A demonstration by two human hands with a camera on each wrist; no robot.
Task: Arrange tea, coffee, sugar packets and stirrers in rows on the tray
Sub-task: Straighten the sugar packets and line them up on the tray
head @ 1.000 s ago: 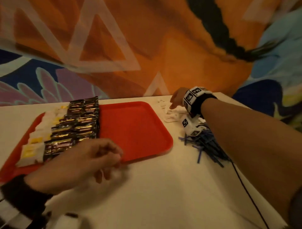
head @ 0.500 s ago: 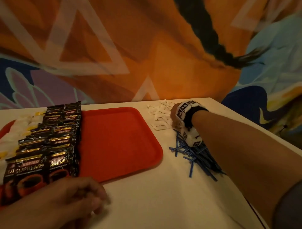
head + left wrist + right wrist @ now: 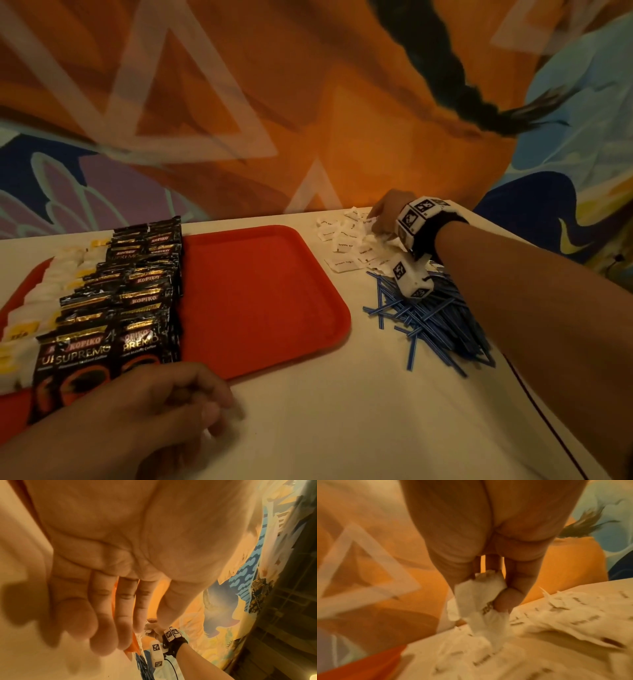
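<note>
the sugar packets lie in a loose white heap on the table, and a few of them are pinched between the thumb and fingertips of the right hand, lifted just above the rest of the heap. the ones in the grip hang crumpled below the fingers, their lower corners close to the packets underneath – whether they touch them cannot be told through the blur.

on the wrist side of that grip, just behind the heap, sits a tangle of blue stirrers, partly under the forearm. to the thumb side of the grip is the red tray, its near half bare. further across it stand two overlapping rows of black coffee sachets, and beyond those a row of white and yellow tea bags along the far edge of the tray.

the left hand is well apart from the grip, at the front rim of the tray beside the nearest coffee sachet – its fingers loosely bent and holding nothing. a painted wall in orange and blue rises behind the table.
</note>
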